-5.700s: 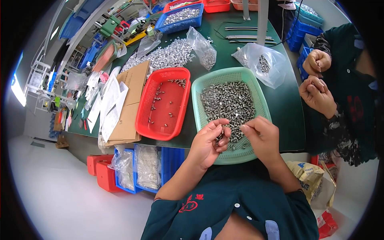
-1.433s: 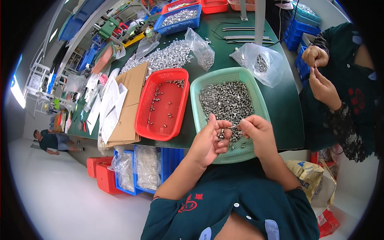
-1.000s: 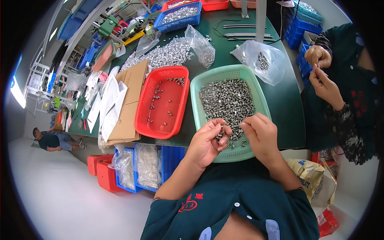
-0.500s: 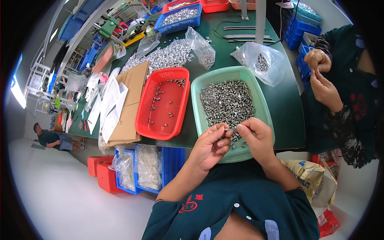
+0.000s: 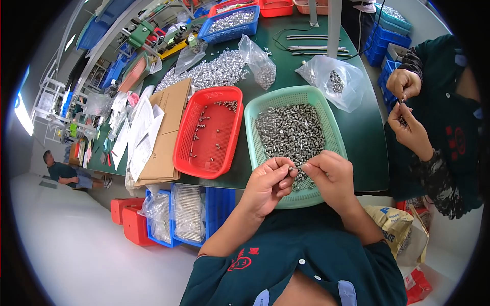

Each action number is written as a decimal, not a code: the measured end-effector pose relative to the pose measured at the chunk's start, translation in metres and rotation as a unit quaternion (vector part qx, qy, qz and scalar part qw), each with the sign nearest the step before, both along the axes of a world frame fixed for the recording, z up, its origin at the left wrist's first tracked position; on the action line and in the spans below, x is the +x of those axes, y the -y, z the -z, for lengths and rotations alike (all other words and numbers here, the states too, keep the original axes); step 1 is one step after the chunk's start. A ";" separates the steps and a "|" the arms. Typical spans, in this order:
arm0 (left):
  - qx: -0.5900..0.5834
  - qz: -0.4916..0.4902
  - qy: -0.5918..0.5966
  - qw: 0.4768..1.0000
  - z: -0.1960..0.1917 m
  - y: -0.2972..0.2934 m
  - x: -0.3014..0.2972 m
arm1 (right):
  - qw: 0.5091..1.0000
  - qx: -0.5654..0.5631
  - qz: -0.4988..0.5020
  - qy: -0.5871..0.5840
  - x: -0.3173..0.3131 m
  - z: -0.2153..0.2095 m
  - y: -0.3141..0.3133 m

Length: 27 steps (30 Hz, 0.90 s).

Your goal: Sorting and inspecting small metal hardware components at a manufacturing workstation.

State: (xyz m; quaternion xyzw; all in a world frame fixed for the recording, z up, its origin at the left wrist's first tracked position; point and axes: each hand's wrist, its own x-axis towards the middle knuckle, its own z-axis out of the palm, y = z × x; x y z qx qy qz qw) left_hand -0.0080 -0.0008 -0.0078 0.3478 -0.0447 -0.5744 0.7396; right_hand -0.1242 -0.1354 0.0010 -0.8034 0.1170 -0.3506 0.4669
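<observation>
Both hands meet above the near end of a pale green basket (image 5: 249, 120), which is heaped with small dark-silver metal cylinders (image 5: 291, 130). My left hand (image 5: 268, 186) pinches one small metal cylinder (image 5: 291, 169) between thumb and forefinger, its other fingers curled. From the right, my right hand (image 5: 331, 176) pinches a thin metal piece (image 5: 300, 167) that reaches the cylinder. Whether this piece sits inside the cylinder or only touches it, I cannot tell. Left of the green basket stands a red basket (image 5: 208, 153) with a few similar cylinders scattered in it.
Cardboard (image 5: 166, 130) and papers lie left of the red basket. Behind are a pile of shiny metal parts (image 5: 209, 71), clear bags (image 5: 258, 66) and a blue basket (image 5: 229, 34). A co-worker's hands (image 5: 408, 109) are at the right. Blue crates (image 5: 219, 209) stand below the table edge.
My fingertips have shifted slightly, and the cylinder in my left hand shows more plainly. The co-worker's hands have moved a little lower and apart.
</observation>
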 end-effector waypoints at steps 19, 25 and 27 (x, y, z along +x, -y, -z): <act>0.063 0.018 0.085 0.994 -0.014 0.007 -0.005 | 0.991 0.133 -0.016 -0.015 0.001 0.004 -0.007; 0.077 -0.003 0.130 0.989 -0.018 0.003 -0.010 | 1.000 -0.011 -0.011 0.006 -0.003 -0.001 -0.003; 0.108 0.010 0.209 0.972 -0.016 0.003 -0.010 | 0.997 0.034 -0.055 -0.041 -0.005 -0.001 -0.001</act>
